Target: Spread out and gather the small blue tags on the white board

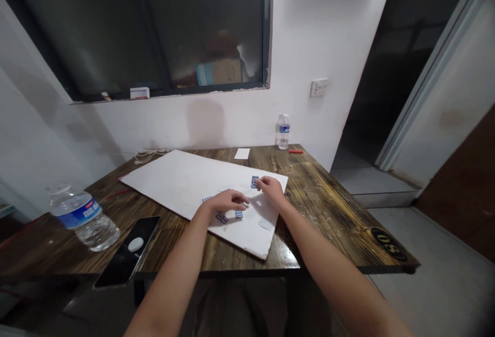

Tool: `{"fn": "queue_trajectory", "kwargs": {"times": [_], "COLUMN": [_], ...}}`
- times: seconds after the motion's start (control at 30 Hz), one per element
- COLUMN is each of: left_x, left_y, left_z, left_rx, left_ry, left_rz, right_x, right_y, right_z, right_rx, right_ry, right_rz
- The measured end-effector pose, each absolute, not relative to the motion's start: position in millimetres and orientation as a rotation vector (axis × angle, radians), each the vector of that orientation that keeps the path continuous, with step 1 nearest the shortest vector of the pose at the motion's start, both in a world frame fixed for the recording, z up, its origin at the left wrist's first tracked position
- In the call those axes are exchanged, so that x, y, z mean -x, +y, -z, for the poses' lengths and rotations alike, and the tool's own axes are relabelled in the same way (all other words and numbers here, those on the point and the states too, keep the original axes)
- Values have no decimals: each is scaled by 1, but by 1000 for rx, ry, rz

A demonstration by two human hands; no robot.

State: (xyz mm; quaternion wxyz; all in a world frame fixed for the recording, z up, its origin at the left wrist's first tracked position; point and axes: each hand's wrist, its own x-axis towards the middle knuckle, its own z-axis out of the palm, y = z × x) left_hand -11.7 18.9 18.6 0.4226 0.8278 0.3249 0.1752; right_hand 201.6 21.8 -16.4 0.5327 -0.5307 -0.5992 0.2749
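My right hand (270, 188) pinches a small blue-and-white printed paper piece (254, 182) above the right part of a white board (170, 174). My left hand (228, 201) hovers over the board a little nearer to me, its fingers curved and apart, with nothing I can make out in them. Just below the left hand lie a blue-edged paper piece (238, 214) and a darker blue printed piece (221, 217). Another blue-and-white piece (208, 200) is partly hidden behind the left wrist. A pale, clear-looking scrap (265, 224) rests near the board's right edge.
On the dark wooden table (320, 213) are a large water bottle (83, 216) and a phone (129, 254) bearing a white cap (135, 245). Toward the wall stand a small bottle (283, 132), a red stick-like item (296, 151), a white paper (242, 153) and a coiled cable (149, 155).
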Motion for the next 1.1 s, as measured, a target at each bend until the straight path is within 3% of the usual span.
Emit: {"fn": "queue_trajectory", "kwargs": {"times": [0.2, 0.47, 1.1], "left_x": [19, 14, 7], "left_y": [22, 28, 25], "left_z": [-21, -10, -9], "left_rx": [-2090, -2258, -2616], "left_ry": [771, 782, 868], "left_rz": [-288, -460, -387], "right_x": [-201, -200, -195], "right_y": [21, 18, 17], "right_z": [20, 16, 19], "right_rx": [1263, 1287, 1354], "right_ry": [-1467, -1434, -1486], "right_rz": [-611, -641, -708]}}
